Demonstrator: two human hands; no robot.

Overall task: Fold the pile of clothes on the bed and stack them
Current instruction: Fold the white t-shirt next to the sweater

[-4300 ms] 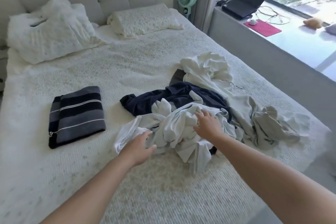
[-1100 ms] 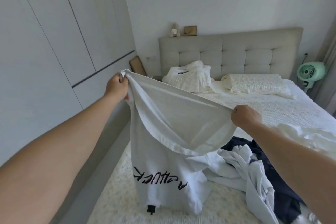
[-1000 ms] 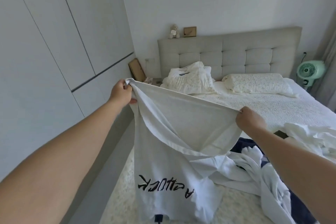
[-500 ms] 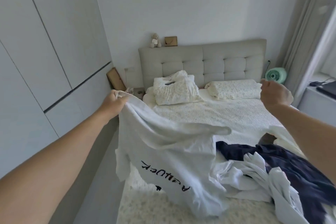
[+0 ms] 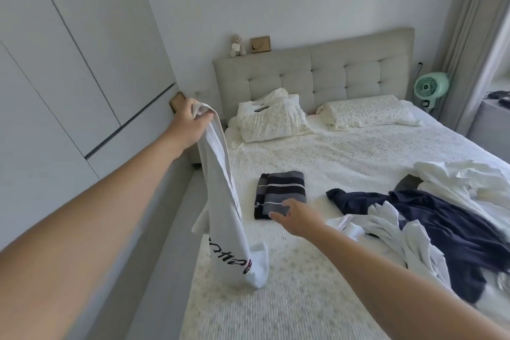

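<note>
My left hand grips one end of a white T-shirt with black lettering and holds it up at the bed's left edge; the shirt hangs in a narrow drape and its lower end touches the bedspread. My right hand is open and empty, fingers spread, low over the bed just in front of a folded grey and black striped garment. A loose pile of clothes, navy and white pieces, lies on the bed to the right.
The bed has a white textured cover, two pillows and a grey tufted headboard. White wardrobe doors run along the left. A green fan and a curtain stand at the right.
My right hand let go of the shirt and dropped toward the bed near the striped garment. The shirt now hangs from my left hand alone, bunched narrow.
</note>
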